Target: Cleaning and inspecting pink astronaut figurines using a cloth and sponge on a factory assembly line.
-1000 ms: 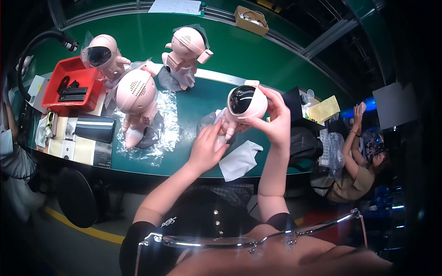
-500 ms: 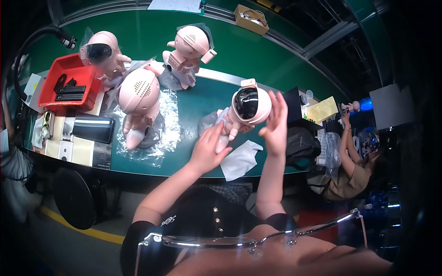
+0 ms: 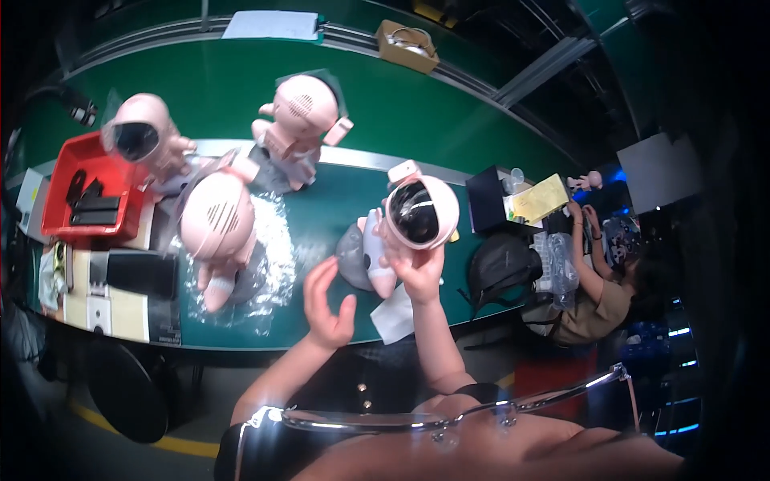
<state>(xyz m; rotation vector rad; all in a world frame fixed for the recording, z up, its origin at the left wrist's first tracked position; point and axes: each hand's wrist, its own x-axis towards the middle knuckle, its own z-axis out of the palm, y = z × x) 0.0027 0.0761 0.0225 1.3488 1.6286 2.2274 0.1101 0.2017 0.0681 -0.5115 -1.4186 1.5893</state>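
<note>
A pink astronaut figure (image 3: pixel 443 210) with a dark glossy visor stands at the right of the green table, on a grey rock-like base (image 3: pixel 352 258) beside a pale rocket shape with a pink tip (image 3: pixel 383 282). My right hand (image 3: pixel 423 279) grips it just below the helmet, its fingers partly hidden behind the body. To the left of the base my left hand (image 3: pixel 329 309) is open, thumb and fingers apart, touching nothing. A white cloth (image 3: pixel 393 317) lies between my hands at the table's near edge, partly covered by my right forearm.
Three more astronaut figures stand left: one on clear plastic wrap (image 3: pixel 216 220), one behind it (image 3: pixel 305 104), one beside a red bin (image 3: pixel 60 192) of black parts. A black bag (image 3: pixel 505 268) and an open dark box (image 3: pixel 488 200) sit right. Another person (image 3: pixel 605 297) works beyond.
My right hand has moved from the helmet's right side to below it. My left hand has come off the rocket and drawn back left. The whole view has shifted slightly.
</note>
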